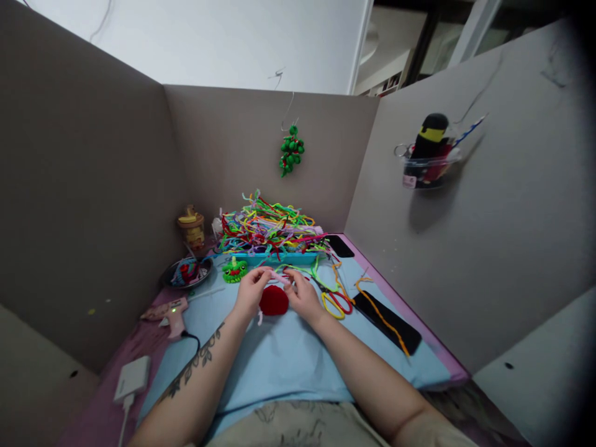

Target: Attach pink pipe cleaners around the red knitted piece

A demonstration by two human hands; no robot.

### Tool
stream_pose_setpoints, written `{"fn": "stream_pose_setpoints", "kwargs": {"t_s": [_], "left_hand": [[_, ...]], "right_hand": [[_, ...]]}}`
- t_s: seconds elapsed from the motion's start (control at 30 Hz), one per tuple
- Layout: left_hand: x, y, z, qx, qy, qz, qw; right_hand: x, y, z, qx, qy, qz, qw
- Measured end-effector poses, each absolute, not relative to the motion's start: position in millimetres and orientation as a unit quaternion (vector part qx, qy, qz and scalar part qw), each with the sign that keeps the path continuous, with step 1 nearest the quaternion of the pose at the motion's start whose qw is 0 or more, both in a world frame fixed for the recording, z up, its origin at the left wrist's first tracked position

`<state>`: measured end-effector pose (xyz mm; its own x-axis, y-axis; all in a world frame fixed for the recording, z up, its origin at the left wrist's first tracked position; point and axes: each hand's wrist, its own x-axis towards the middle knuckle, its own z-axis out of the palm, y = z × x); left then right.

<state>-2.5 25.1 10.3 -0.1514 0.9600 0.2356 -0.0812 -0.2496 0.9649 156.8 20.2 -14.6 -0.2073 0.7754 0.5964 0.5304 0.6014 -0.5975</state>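
Note:
My left hand [252,289] and my right hand [303,293] are close together above the blue cloth. Between their pinched fingertips runs a pale pink pipe cleaner [279,277], held at both ends. A pale pink end [260,318] dangles below my left hand. Just under the fingers is a round red fuzzy piece [274,300]; its upper part is partly covered. To the left of my left hand lies a green fuzzy animal face [234,270]. Scissors [338,305] with yellow and red handles rest beside my right hand.
A heap of coloured pipe cleaners [270,226] fills a blue tray [279,258] at the back. On the left are a bowl [189,273], a pink glue gun [173,313] and a white power bank [132,379]. An orange strand [382,318] crosses a black phone [400,332] on the right.

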Motion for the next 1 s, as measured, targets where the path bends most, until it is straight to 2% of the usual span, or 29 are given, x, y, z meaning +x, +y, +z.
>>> {"fn": "stream_pose_setpoints", "kwargs": {"t_s": [0.1,0.2,0.37,0.53,1.0], "left_hand": [[-0.1,23.8,5.8,0.534,0.431,0.597,0.415],[5.1,20.6,0.0,0.577,0.437,0.553,0.412],[7.6,19.2,-1.3,0.572,0.422,0.562,0.423],[-1.9,25.5,3.7,0.543,0.436,0.591,0.408],[-0.7,24.3,4.2,0.534,0.459,0.609,0.365]], "right_hand": [[154.5,18.0,-17.1,-0.452,-0.781,0.105,0.419],[150.4,16.8,-21.3,-0.454,-0.779,0.106,0.419],[149.5,22.0,-25.6,-0.428,-0.746,0.191,0.473],[153.7,30.3,-24.4,-0.407,-0.754,0.261,0.444],[153.0,27.3,-19.7,-0.442,-0.710,0.185,0.516]]}}
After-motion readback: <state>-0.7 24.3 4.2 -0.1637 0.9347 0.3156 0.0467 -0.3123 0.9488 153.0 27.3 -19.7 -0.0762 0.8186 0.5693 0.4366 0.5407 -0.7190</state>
